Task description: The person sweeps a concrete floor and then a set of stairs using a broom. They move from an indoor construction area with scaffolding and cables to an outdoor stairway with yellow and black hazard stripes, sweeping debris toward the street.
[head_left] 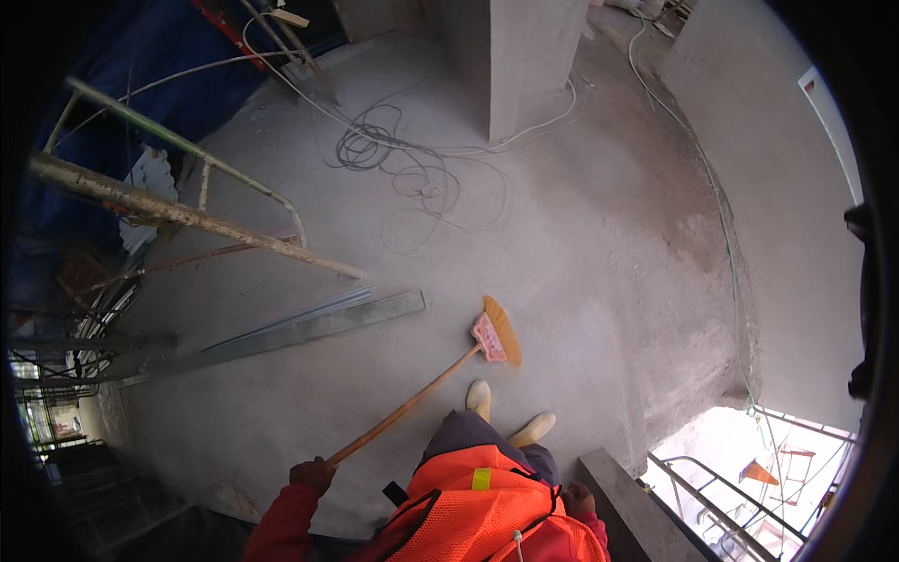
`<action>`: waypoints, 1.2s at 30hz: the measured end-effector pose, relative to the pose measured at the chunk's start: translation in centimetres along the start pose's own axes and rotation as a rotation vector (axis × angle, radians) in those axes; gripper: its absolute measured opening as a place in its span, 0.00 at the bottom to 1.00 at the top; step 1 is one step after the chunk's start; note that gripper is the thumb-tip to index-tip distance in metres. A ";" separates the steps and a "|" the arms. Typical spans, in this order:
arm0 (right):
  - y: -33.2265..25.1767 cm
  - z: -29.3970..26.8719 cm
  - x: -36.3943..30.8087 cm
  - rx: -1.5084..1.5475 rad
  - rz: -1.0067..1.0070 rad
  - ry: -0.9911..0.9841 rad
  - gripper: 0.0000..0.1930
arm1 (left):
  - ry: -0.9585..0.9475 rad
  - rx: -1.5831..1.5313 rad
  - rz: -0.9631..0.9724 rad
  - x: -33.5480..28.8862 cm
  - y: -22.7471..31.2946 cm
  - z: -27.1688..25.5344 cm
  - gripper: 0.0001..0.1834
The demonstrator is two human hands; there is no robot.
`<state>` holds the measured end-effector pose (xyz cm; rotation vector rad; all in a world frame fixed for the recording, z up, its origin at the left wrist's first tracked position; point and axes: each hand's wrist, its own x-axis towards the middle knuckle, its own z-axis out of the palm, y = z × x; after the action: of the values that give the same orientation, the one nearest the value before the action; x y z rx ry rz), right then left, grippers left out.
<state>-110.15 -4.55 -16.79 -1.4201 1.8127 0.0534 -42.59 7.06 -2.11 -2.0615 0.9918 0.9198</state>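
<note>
My left hand [314, 476] is closed around the upper end of a broom's wooden handle [409, 406], out to my left. The handle slants away across the floor to the broom head [488, 337], a pink block with yellow-orange bristles [505, 330]. Its bristles rest on the concrete just beyond my boots [478, 399]. Down at my right side, against the orange vest [487, 510], is my right hand [579, 499]. It is small and dark in the picture, and its fingers are not clear enough to read.
Metal scaffold tubes [201, 217] and a long board [318, 330] lie to the left. Tangled cables [370, 145] spread near a pillar [524, 70]. A hose [716, 187] follows the right wall. Beside an opening with metal rails [721, 501], a low ledge [623, 506] stands at my right.
</note>
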 end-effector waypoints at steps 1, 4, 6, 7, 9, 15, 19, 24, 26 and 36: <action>-3.7 -1.4 1.2 0.150 0.007 0.007 0.21 | 0.040 -0.010 0.022 1.7 2.2 -1.1 0.27; -13.4 -6.5 3.5 0.339 -0.150 0.030 0.25 | 0.172 -0.045 0.171 7.7 12.7 -6.8 0.27; -16.9 -9.8 4.1 0.290 -0.131 0.048 0.25 | 0.250 -0.209 0.253 11.4 22.4 -11.4 0.25; -17.6 -11.2 4.1 0.261 -0.061 0.037 0.25 | 0.290 -0.215 0.284 13.2 27.4 -13.7 0.24; -16.7 -13.1 3.0 0.242 -0.053 0.014 0.25 | 0.436 -0.287 0.404 15.5 35.1 -17.7 0.24; -1.7 -10.7 -9.2 0.101 0.158 0.326 0.26 | 0.294 -0.296 0.397 15.4 31.3 -17.8 0.27; 9.3 -4.6 -18.4 -0.089 0.499 0.006 0.23 | 0.172 -0.195 0.303 11.2 18.6 -11.9 0.27; 14.0 -0.9 -16.7 -0.121 0.269 -0.499 0.25 | 0.229 -0.056 0.183 7.3 16.8 -6.0 0.26; 11.9 -2.9 -10.5 -0.087 0.310 -0.404 0.26 | 0.226 -0.054 0.205 7.4 22.2 -5.8 0.25; -7.1 -30.5 16.4 0.318 -0.133 0.288 0.25 | 0.321 -0.454 0.321 11.1 60.1 -19.4 0.25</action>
<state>-121.95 -35.09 -3.33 -1.3646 1.8473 -0.5093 -81.50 -41.89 -16.15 -2.5332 1.4188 1.0721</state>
